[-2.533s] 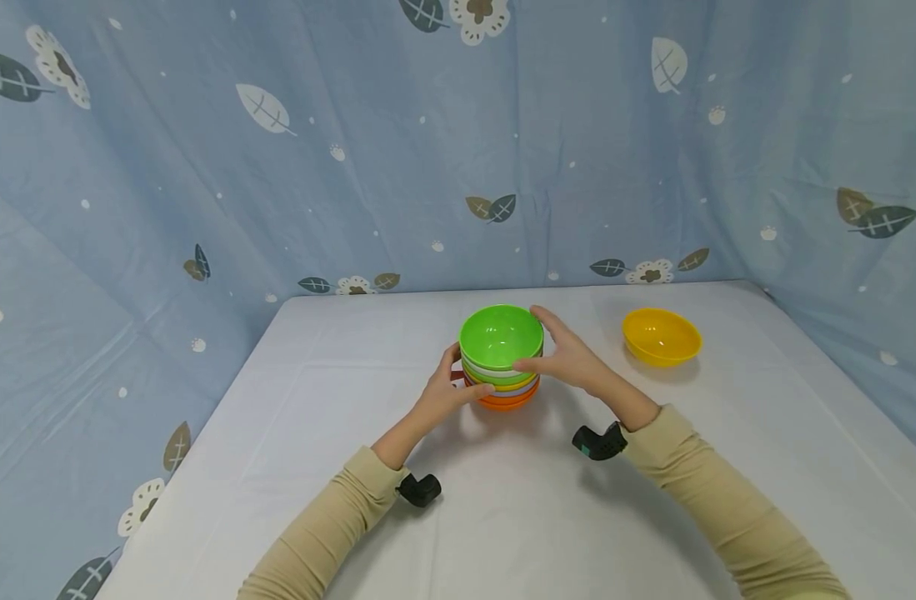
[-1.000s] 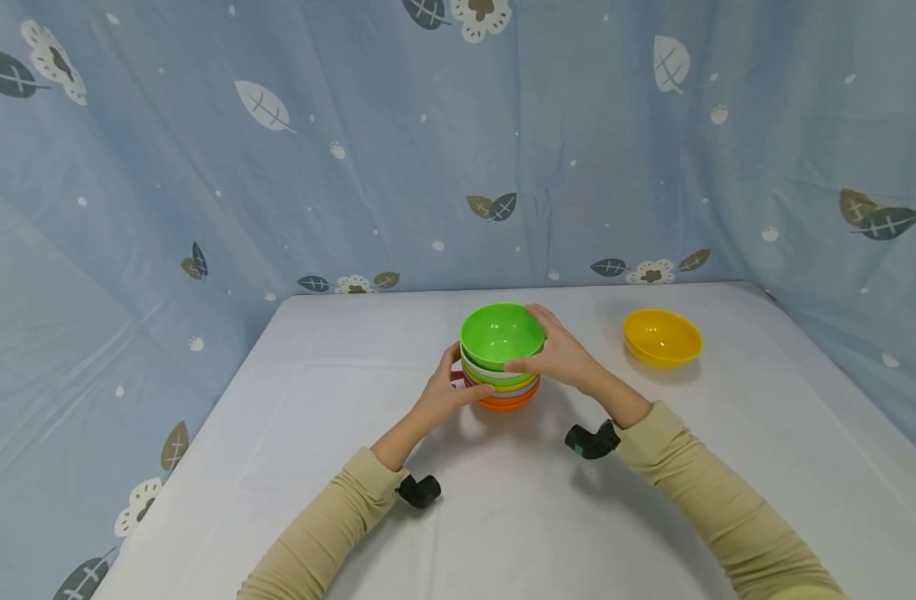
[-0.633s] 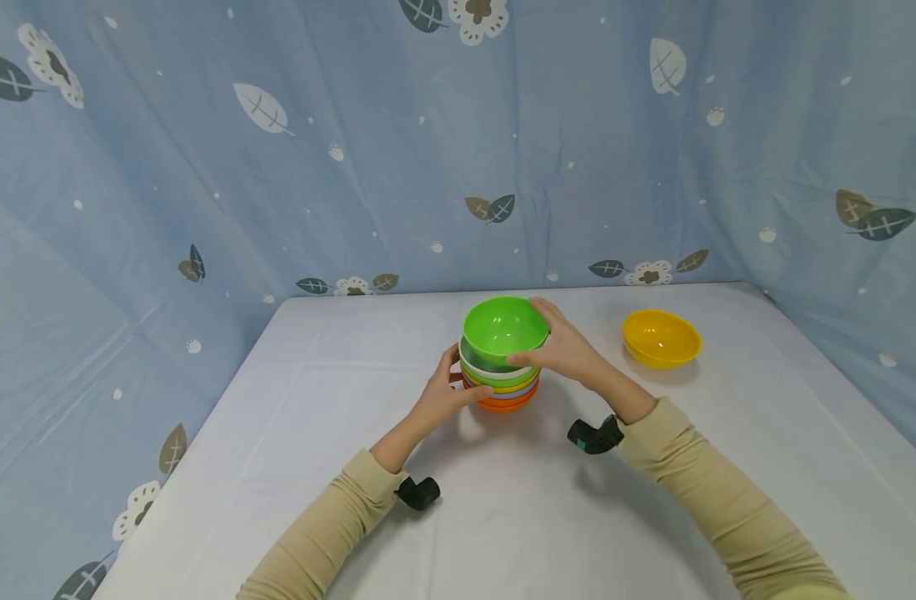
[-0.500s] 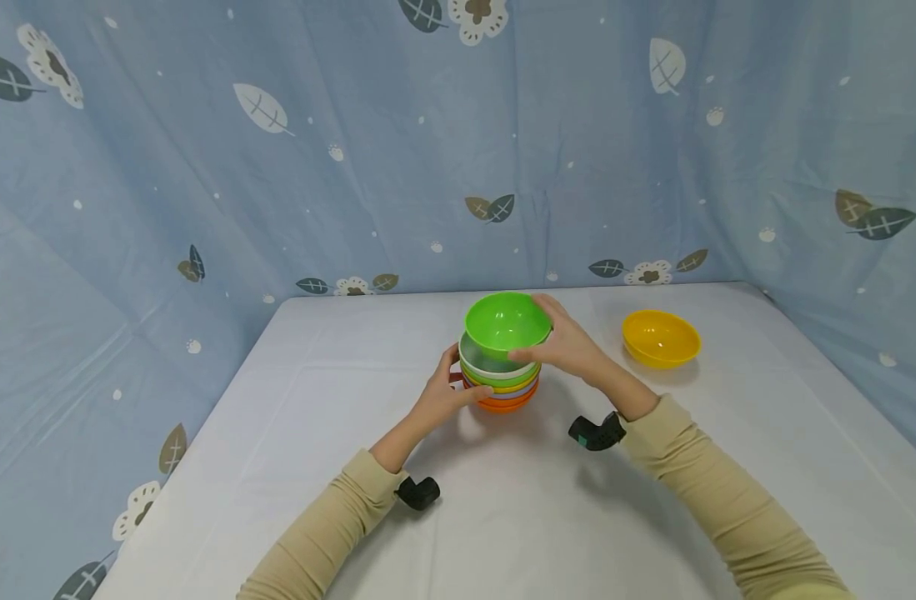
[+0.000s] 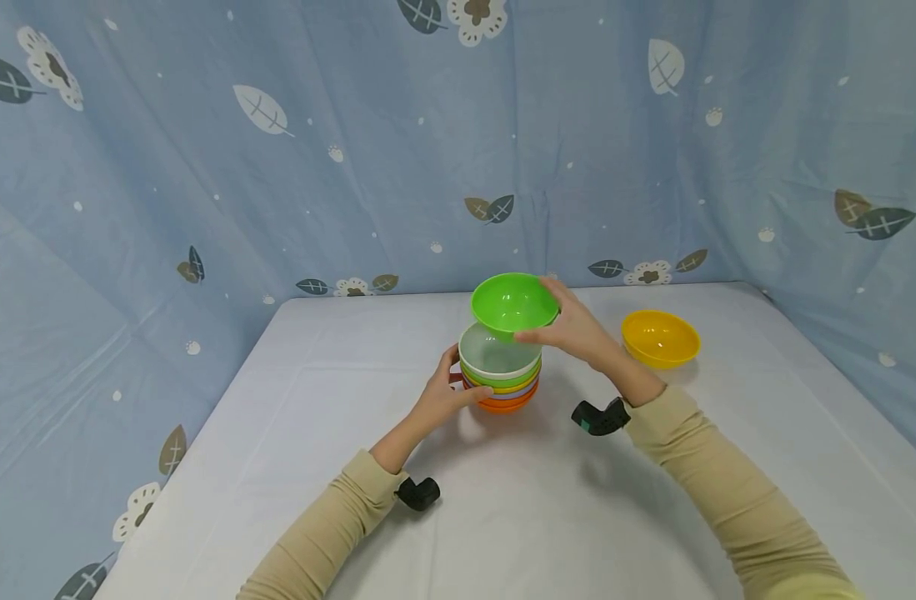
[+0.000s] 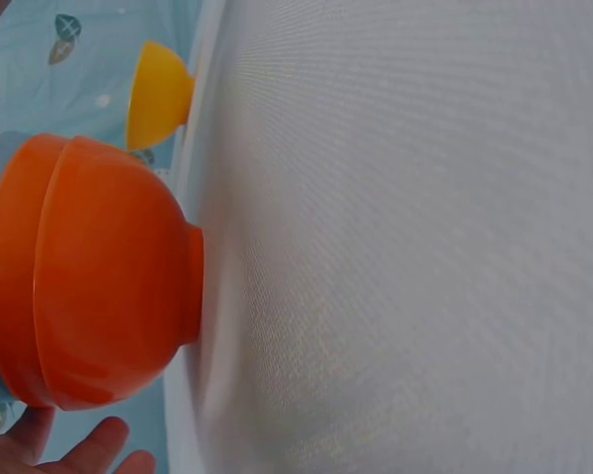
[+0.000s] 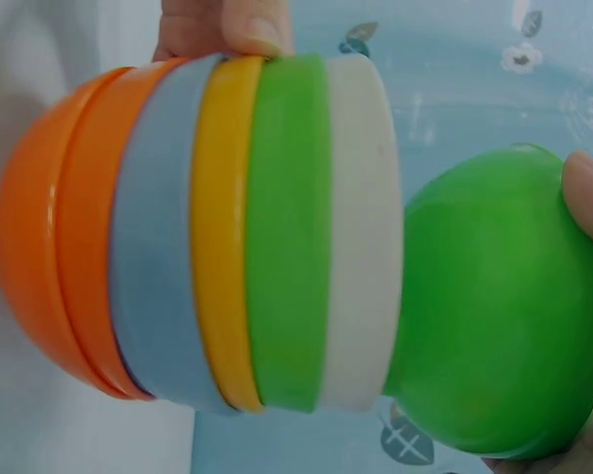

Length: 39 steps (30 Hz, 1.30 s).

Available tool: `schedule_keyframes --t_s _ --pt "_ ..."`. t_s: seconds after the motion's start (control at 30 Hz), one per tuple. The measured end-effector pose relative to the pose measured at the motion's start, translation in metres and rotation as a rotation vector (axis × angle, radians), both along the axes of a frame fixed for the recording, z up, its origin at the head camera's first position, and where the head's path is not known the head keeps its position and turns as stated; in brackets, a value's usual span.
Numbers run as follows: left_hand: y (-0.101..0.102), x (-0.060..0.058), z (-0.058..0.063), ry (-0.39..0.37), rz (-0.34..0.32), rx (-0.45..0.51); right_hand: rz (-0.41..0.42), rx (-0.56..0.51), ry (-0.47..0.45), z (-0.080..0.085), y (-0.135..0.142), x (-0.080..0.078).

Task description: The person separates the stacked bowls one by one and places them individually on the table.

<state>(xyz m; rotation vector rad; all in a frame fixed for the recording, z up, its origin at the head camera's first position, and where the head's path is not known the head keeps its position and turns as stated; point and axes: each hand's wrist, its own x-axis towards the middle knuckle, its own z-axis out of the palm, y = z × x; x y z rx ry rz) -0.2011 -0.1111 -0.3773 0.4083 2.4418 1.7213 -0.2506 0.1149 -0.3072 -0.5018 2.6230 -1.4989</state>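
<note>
The green bowl (image 5: 514,302) hangs in the right hand (image 5: 579,327), above the stack of bowls (image 7: 203,237) and a little toward the stack's far right. It is upright or nearly so, its mouth up, with the right hand grasping it by the right side: thumb on the near side, fingers on the far side. Just below is the white bowl (image 5: 500,352), topmost of the stack (I cannot tell whether the two bowls touch). The left hand (image 5: 442,396) grasps the stack from the left, its thumb on the near side. A small dark red bit (image 5: 456,377) shows by that hand, too little of it to name.

The right wrist view gives the order of the stack most clearly: below the white bowl come a lower green bowl (image 7: 289,237), a yellow stacked bowl (image 7: 222,237), a blue-grey bowl (image 7: 158,237) and two orange bowls (image 7: 89,237). The left wrist view alone shows the narrow foot (image 6: 193,286) of the lowest one.

Well apart on the right, near the far edge of the white-covered table (image 5: 337,417), sits a separate yellow bowl (image 5: 661,337). Both wrists carry a black device (image 5: 600,417) beside tan sleeves (image 5: 735,492). Beyond the table hangs a blue curtain (image 5: 397,167) printed with leaves and flowers.
</note>
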Motion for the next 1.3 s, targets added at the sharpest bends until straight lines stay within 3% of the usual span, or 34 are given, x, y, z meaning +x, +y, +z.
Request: schedule_keyframes --t_s 0.2,0.53,0.8,1.3 --pt "-0.001 -0.005 -0.008 0.006 -0.001 0.016 -0.028 -0.028 0.031 0.004 0.008 -0.005" --pt "0.000 -0.001 -0.002 0.017 0.003 -0.013 -0.130 0.006 0.006 0.007 0.021 -0.008" --pt "-0.004 -0.019 -0.030 0.010 0.021 -0.004 -0.182 -0.010 0.041 -0.008 0.032 -0.016" --pt "-0.004 -0.020 -0.033 0.022 0.038 0.002 -0.239 -0.033 0.013 -0.048 0.050 -0.027"
